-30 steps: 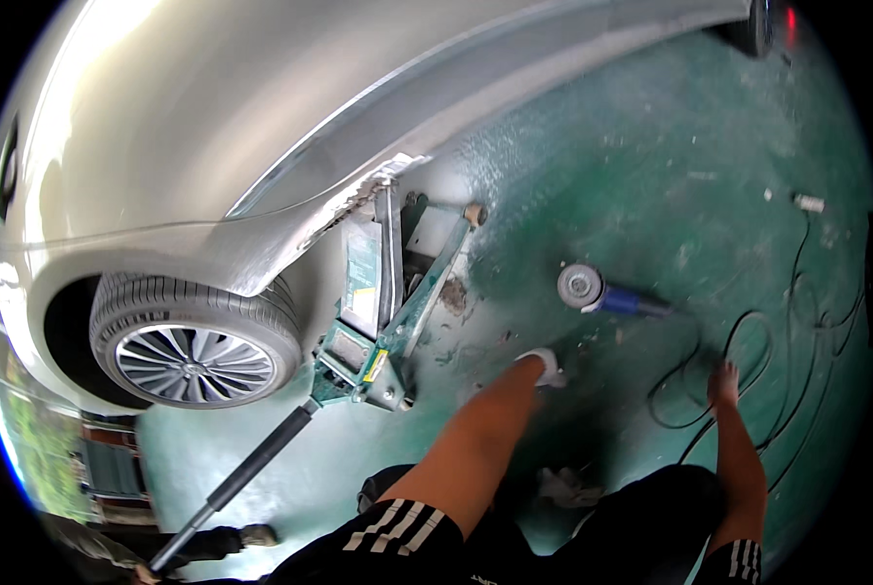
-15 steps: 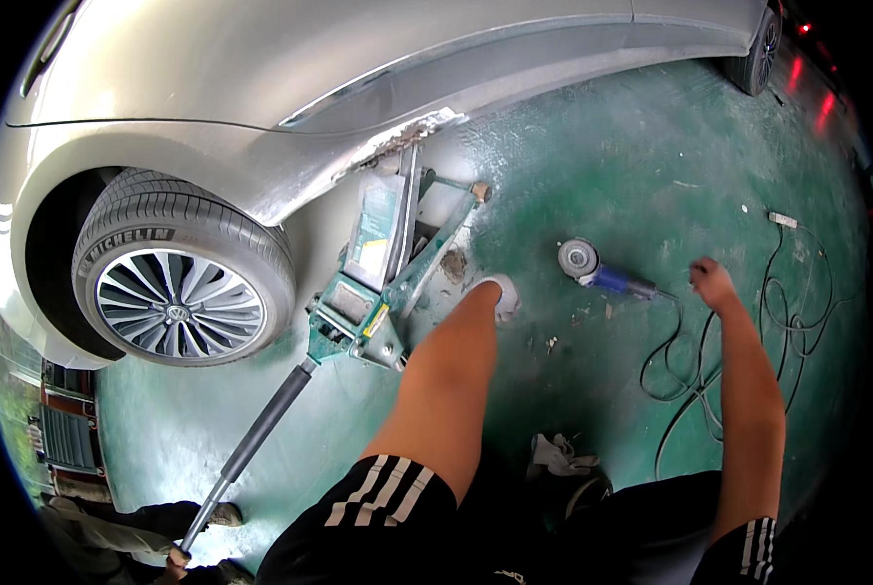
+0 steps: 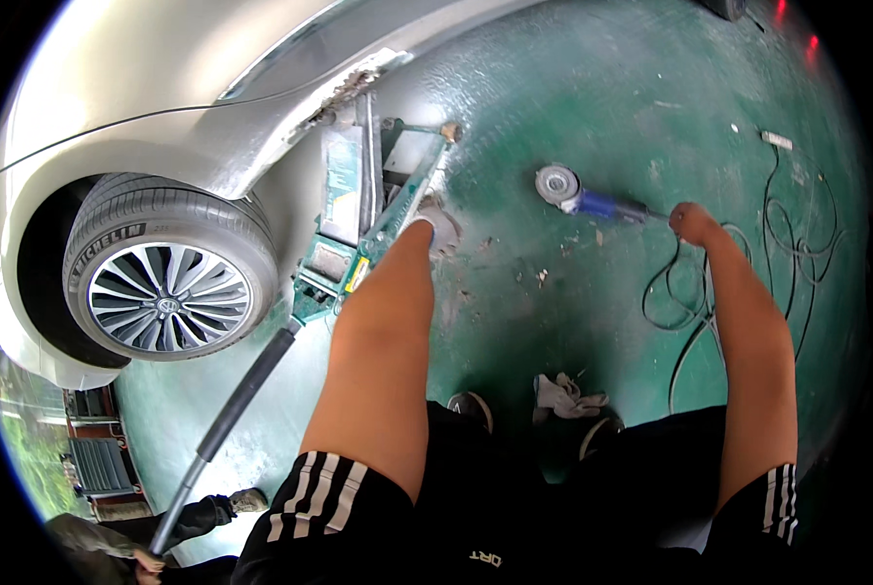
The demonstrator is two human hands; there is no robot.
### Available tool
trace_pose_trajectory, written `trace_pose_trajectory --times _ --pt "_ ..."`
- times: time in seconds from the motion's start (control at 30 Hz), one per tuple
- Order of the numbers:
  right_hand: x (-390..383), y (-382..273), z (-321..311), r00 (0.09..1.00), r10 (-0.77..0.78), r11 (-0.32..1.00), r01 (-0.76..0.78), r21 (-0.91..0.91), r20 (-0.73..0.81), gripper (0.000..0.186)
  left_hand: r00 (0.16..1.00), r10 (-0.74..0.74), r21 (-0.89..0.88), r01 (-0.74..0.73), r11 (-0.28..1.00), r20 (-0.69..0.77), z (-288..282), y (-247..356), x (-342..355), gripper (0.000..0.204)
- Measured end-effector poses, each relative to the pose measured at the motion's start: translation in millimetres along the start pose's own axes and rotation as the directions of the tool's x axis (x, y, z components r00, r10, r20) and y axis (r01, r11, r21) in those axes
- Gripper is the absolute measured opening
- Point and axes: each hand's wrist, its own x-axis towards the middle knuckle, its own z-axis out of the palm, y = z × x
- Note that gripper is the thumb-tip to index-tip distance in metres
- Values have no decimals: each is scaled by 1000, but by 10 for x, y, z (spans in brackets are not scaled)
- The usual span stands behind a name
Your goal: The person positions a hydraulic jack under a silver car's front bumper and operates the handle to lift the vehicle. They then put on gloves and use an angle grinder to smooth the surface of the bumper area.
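Note:
An angle grinder (image 3: 602, 206) with a blue body and a round disc lies on the green floor, its disc toward the left. My right hand (image 3: 690, 223), bare, is closed around the grinder's cord just behind its tail end. My left hand (image 3: 442, 232) wears a pale glove and hangs beside a green floor jack (image 3: 325, 261). Its fingers are blurred and partly hidden, so I cannot tell whether it touches the jack. Above the jack, the sill (image 3: 354, 86) of a silver car (image 3: 163, 78) shows scraped, damaged metal.
Dark cord (image 3: 673, 283) lies in loops at the right, near a white socket strip (image 3: 777, 140). Pale gloves or cloth (image 3: 565, 397) lie by my feet. At lower left, another person's hand (image 3: 148, 564) holds the jack handle (image 3: 246, 395). A car wheel (image 3: 170, 292) stands at the left.
My right hand has moved left to the grinder's cord and closed on it. My left hand has shifted slightly toward the jack. The whole view has turned a little.

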Motion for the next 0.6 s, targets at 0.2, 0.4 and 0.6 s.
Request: trace_pose_trajectory --times 0.2,0.4,0.6 --pt "-543 95 -332 980 183 982 -180 -50 71 25 773 632 -79 -634 769 -55 585 320 301 15" --pt "-450 100 -308 993 103 993 -100 -59 54 27 794 422 -628 -606 489 -437 542 573 484 35" --pt "-400 28 -213 977 190 982 -188 -29 97 22 798 506 -516 -600 611 -328 155 491 491 46"
